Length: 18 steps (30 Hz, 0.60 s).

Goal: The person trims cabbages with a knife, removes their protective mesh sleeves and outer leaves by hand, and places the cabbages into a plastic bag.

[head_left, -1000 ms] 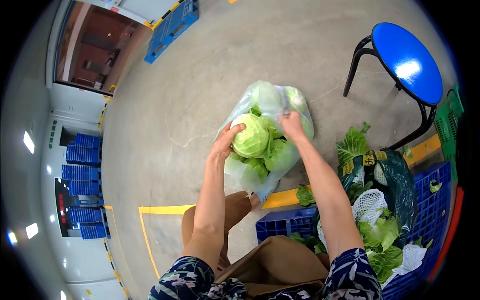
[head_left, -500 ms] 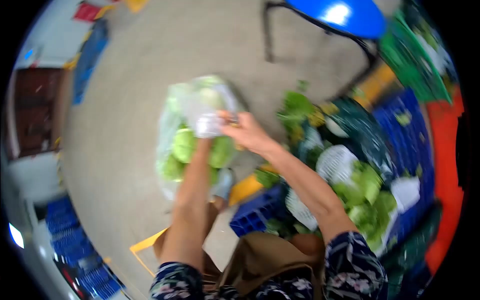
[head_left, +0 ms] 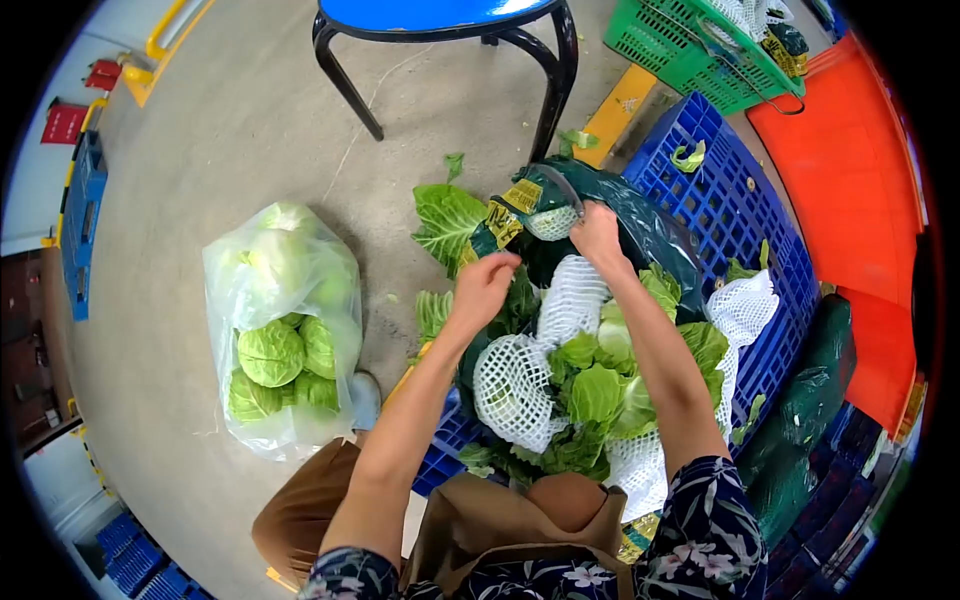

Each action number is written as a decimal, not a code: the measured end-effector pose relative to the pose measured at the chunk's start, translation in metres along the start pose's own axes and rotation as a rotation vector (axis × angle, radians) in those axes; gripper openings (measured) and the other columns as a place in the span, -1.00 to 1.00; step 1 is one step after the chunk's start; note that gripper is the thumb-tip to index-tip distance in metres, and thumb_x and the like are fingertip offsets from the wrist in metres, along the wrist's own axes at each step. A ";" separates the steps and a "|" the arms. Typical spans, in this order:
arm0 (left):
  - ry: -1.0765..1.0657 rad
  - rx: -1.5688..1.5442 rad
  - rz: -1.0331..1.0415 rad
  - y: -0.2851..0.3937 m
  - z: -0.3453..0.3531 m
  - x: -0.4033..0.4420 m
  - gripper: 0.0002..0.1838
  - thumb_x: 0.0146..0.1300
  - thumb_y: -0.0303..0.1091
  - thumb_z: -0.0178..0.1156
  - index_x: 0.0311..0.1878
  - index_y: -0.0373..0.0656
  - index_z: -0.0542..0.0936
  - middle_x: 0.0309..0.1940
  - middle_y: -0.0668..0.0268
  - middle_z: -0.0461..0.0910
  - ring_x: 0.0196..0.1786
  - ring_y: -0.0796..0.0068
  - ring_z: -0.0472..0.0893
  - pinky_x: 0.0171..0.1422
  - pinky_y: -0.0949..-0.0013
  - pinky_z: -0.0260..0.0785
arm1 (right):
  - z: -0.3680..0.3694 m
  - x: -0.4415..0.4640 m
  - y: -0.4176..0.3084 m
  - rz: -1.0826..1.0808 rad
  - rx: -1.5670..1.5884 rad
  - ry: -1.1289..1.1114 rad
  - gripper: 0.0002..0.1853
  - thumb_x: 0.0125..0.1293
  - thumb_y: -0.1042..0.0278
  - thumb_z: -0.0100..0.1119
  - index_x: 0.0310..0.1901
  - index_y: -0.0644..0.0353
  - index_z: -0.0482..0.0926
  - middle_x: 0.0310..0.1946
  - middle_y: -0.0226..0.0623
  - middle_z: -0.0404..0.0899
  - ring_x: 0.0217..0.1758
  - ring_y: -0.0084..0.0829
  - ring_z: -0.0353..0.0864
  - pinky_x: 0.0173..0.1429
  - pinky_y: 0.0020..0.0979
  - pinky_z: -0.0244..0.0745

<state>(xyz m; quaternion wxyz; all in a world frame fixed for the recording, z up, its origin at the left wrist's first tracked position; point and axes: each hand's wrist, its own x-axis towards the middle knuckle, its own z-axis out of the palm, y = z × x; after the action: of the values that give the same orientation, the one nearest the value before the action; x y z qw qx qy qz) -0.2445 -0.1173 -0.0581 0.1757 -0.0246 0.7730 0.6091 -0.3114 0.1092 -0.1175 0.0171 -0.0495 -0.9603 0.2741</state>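
My right hand is closed at the rim of a dark green plastic bag with yellow printed patches. A curved grey strip along the rim runs up to its fingers; I cannot tell if it is the bag's edge. My left hand is at the bag's left side, fingers bent together; whatever they may hold is hidden. Between the hands, a pale vegetable in white foam netting shows in the bag's mouth. Below lie white foam net sleeves and loose cabbage leaves. A large leaf lies left of the bag.
A clear bag of green cabbages stands on the floor at left. A blue-seated stool is ahead. At right are a blue plastic crate, a green basket, an orange panel and a filled dark green bag.
Both hands have left the clear cabbage bag and moved right to the dark green bag. The view has turned right, and the clear bag now stands untouched.
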 end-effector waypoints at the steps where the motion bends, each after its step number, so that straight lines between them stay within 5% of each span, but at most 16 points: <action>1: -0.029 -0.075 -0.110 -0.027 0.026 0.028 -0.77 0.24 -0.47 0.08 -0.08 -0.31 0.61 -0.33 0.33 0.62 -0.30 0.49 0.56 -0.14 0.43 0.40 | 0.005 0.004 0.005 -0.105 -0.053 0.087 -0.79 0.00 0.53 0.09 -0.31 0.45 0.58 -0.31 0.27 0.57 -0.14 0.14 0.59 0.00 -0.02 0.48; 3: -0.110 -0.263 -0.314 -0.078 0.057 0.089 -0.76 0.23 -0.43 0.07 -0.12 -0.31 0.62 -0.35 0.30 0.61 -0.27 0.42 0.56 -0.12 0.35 0.41 | 0.015 0.005 0.011 -0.146 -0.167 0.160 -0.72 0.00 0.54 0.04 -0.24 0.52 0.52 -0.23 0.32 0.53 -0.13 0.18 0.54 -0.01 -0.02 0.44; 7: 0.015 -0.381 -0.732 -0.122 0.089 0.155 -0.63 0.26 -0.20 0.02 0.01 -0.25 0.54 -0.13 0.13 0.59 -0.02 0.20 0.55 0.09 0.07 0.38 | -0.015 0.037 0.003 0.224 0.094 -0.485 -0.58 0.04 0.42 0.07 -0.07 0.51 0.49 -0.05 0.25 0.51 0.05 0.10 0.51 0.04 -0.12 0.45; 10: 0.029 -0.922 -0.756 -0.109 0.088 0.138 -0.49 0.28 -0.09 -0.05 0.20 -0.21 0.37 0.16 0.01 0.42 0.21 0.12 0.42 0.28 -0.11 0.22 | 0.005 0.045 0.017 0.320 0.380 -0.409 -0.48 0.04 0.39 0.10 0.05 0.52 0.41 -0.08 0.17 0.54 -0.05 -0.06 0.59 -0.04 -0.18 0.48; 11: -0.045 -0.981 -0.718 -0.103 0.084 0.139 -0.43 0.30 -0.05 -0.05 0.30 -0.15 0.26 0.33 0.01 0.23 0.35 0.08 0.27 0.37 -0.21 0.08 | 0.003 0.047 0.017 0.325 0.388 -0.463 -0.49 0.04 0.38 0.11 0.04 0.51 0.41 -0.11 0.13 0.55 -0.08 -0.09 0.58 -0.05 -0.20 0.48; 14: -0.037 -0.998 -0.625 -0.091 0.077 0.130 -0.48 0.24 0.05 0.02 0.16 -0.06 0.41 0.11 0.20 0.45 0.11 0.18 0.45 0.16 -0.02 0.28 | -0.032 0.045 -0.014 0.320 0.391 -0.627 -0.49 0.03 0.37 0.13 0.03 0.49 0.40 -0.22 -0.01 0.57 -0.17 -0.21 0.57 -0.08 -0.27 0.45; 18: -0.040 -0.972 -0.511 -0.089 0.052 0.097 -0.45 0.37 0.12 -0.15 0.24 -0.04 0.36 0.20 0.22 0.42 0.15 0.21 0.46 0.31 -0.05 0.23 | -0.030 -0.005 -0.044 0.158 0.353 -0.442 -0.63 0.12 0.40 0.00 -0.02 0.31 0.50 -0.21 0.01 0.61 -0.14 -0.13 0.61 -0.02 -0.26 0.44</action>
<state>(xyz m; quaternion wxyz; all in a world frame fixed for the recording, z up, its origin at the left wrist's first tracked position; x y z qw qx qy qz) -0.3002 -0.0742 -0.1809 0.3014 -0.2783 0.3685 0.8342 -0.3084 0.0872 -0.0683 -0.2056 -0.0592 -0.8714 0.4414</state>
